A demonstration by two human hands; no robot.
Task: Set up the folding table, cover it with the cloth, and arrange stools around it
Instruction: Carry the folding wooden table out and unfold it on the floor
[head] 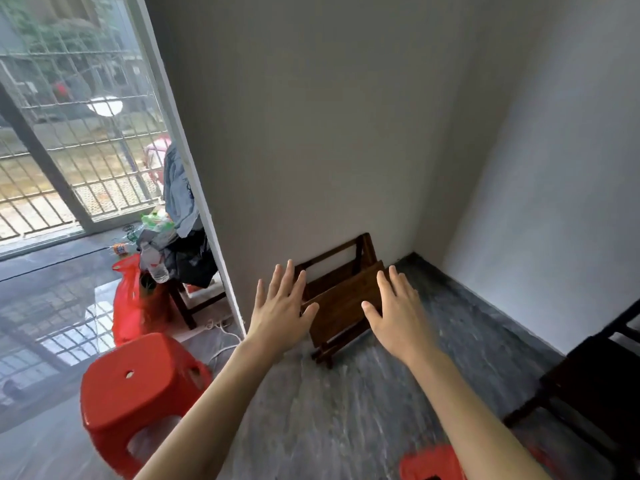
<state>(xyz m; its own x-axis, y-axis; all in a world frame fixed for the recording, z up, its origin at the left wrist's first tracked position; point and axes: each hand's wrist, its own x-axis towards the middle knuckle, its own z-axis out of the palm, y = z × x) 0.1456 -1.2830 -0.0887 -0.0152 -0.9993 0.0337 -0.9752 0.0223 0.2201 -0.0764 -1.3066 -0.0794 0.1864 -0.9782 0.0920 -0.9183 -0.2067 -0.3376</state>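
- I see the folded table [341, 299], dark brown wood, at frame center, standing on edge on the grey floor [346, 410] and leaning against the white wall [311, 133].
- Left hand [282, 306] is spread wide, palm down, fingers fanned, in front of the table's left edge. I cannot tell whether it touches the wood; it holds nothing.
- Right hand [398, 313] is likewise wide and empty, over the table's right edge; contact unclear.
- Red stool [138, 393] sits at lower left, upright, well apart from the table.
- Second red stool [433, 464] is cut off at the bottom edge, right of center.
- Dark chair [595, 382] is partly visible at lower right, near the right wall.
- At left, a red bag [128, 299], bottles and clothes are piled by the barred window [69, 133].
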